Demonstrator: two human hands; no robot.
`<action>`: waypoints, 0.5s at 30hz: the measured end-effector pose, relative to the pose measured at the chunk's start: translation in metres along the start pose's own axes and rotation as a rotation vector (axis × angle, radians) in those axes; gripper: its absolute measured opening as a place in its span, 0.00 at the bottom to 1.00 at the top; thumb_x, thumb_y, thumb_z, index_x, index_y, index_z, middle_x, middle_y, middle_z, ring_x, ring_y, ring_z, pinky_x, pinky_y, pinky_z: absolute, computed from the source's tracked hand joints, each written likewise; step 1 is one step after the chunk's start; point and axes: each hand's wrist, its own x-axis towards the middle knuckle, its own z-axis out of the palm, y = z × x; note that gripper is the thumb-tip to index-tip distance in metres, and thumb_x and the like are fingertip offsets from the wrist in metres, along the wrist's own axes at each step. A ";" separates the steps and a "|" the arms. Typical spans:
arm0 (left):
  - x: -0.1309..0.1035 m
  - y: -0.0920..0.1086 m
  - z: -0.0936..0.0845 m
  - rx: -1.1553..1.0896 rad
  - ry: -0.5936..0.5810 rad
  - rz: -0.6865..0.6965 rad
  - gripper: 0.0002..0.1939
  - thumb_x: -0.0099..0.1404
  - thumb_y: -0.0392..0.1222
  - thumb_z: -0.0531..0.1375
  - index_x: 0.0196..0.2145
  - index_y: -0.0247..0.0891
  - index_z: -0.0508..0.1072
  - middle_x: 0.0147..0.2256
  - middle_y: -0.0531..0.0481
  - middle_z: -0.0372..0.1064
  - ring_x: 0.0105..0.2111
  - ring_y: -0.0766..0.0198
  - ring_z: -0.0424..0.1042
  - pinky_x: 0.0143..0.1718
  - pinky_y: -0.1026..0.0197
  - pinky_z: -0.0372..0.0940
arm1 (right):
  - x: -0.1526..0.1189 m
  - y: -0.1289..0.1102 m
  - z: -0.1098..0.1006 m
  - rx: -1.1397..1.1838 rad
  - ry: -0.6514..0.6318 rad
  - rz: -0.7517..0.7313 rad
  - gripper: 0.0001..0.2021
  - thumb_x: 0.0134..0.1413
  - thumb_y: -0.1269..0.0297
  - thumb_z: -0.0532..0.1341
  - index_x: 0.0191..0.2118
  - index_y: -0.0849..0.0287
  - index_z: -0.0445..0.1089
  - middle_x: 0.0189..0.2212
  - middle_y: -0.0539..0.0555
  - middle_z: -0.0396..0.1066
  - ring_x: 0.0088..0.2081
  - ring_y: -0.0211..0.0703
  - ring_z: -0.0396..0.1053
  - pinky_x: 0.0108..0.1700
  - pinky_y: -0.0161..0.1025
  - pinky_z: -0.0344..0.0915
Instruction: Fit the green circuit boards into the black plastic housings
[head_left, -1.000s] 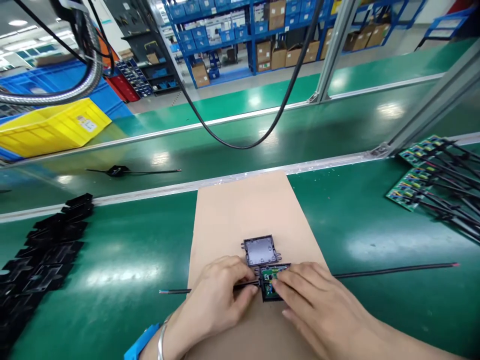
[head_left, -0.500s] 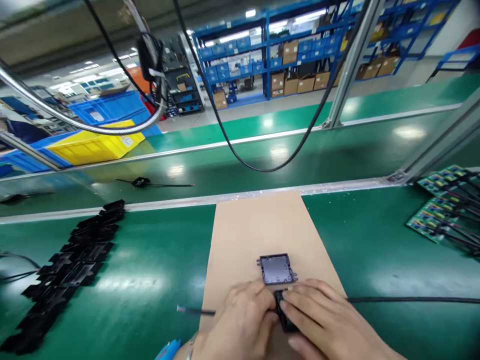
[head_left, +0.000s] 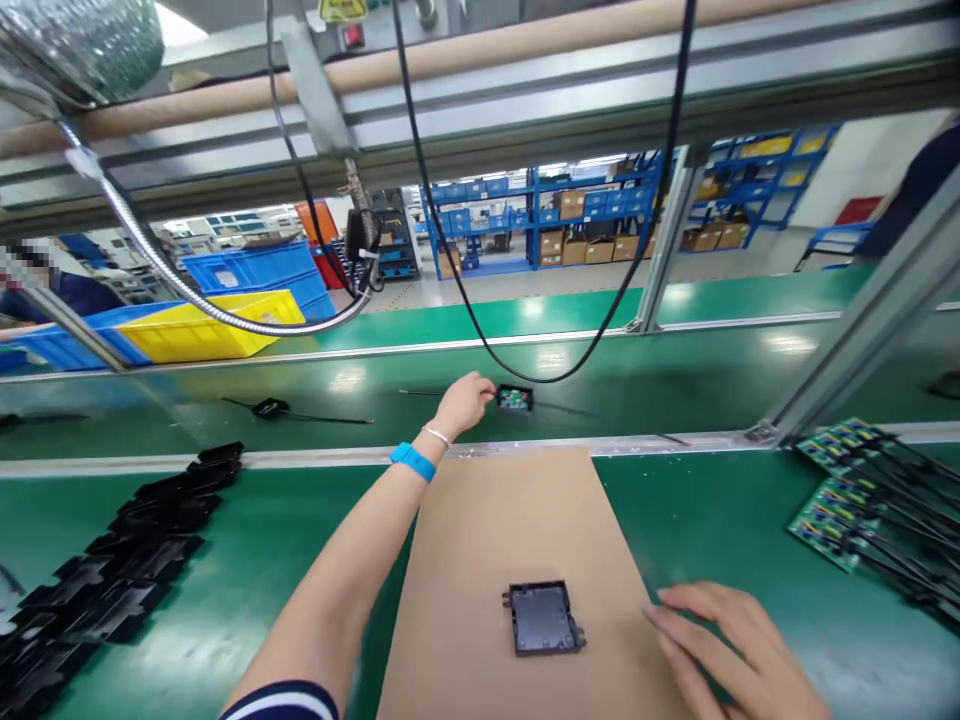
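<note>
My left hand (head_left: 466, 402) is stretched out beyond the metal rail. Its fingers are pinched at the left end of a small black case with a green circuit board (head_left: 515, 399) inside, over the far green surface. Thin dark cable shows on both sides of this case. Close to me, another black plastic case (head_left: 541, 618) with side tabs lies open side up on a cardboard sheet (head_left: 502, 520); neither hand touches it. My right hand (head_left: 731, 640) hovers by the sheet's right edge, fingers apart and holding nothing.
Black plastic cases (head_left: 142, 540) lie in rows at left. Green circuit boards with black cables (head_left: 840, 510) are piled at right. A cabled black unit (head_left: 270, 408) rests beyond the metal rail (head_left: 300, 458). A black cable loop (head_left: 551, 379) hangs over the far surface.
My left hand has carried the board-filled case from the cardboard to the far surface. My right hand has let go of it and moved right. The view has tilted up.
</note>
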 end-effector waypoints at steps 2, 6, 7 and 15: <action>0.009 -0.020 0.013 0.061 -0.047 -0.078 0.16 0.69 0.45 0.58 0.51 0.36 0.68 0.50 0.43 0.66 0.45 0.56 0.70 0.45 0.49 0.68 | 0.003 -0.001 0.004 0.023 -0.023 0.024 0.15 0.53 0.79 0.58 0.44 0.60 0.72 0.39 0.59 0.68 0.41 0.48 0.67 0.40 0.44 0.67; -0.010 -0.041 0.035 0.137 -0.129 -0.161 0.16 0.69 0.45 0.58 0.52 0.35 0.67 0.50 0.43 0.66 0.45 0.56 0.70 0.45 0.49 0.69 | 0.004 -0.013 0.002 0.046 -0.009 0.081 0.14 0.53 0.80 0.56 0.43 0.61 0.71 0.37 0.60 0.67 0.40 0.47 0.67 0.40 0.44 0.67; -0.018 -0.043 0.037 0.146 -0.134 -0.158 0.16 0.69 0.45 0.58 0.51 0.36 0.68 0.50 0.43 0.66 0.45 0.56 0.70 0.45 0.49 0.68 | 0.005 -0.015 0.000 0.056 -0.005 0.099 0.13 0.54 0.80 0.55 0.42 0.61 0.71 0.37 0.59 0.67 0.40 0.46 0.66 0.40 0.44 0.67; -0.058 -0.090 0.026 0.091 -0.079 -0.051 0.18 0.62 0.50 0.52 0.39 0.41 0.79 0.44 0.43 0.75 0.45 0.45 0.74 0.44 0.49 0.70 | 0.009 0.115 -0.086 -0.380 -0.245 0.661 0.10 0.56 0.68 0.61 0.44 0.60 0.73 0.43 0.58 0.70 0.48 0.48 0.65 0.52 0.49 0.63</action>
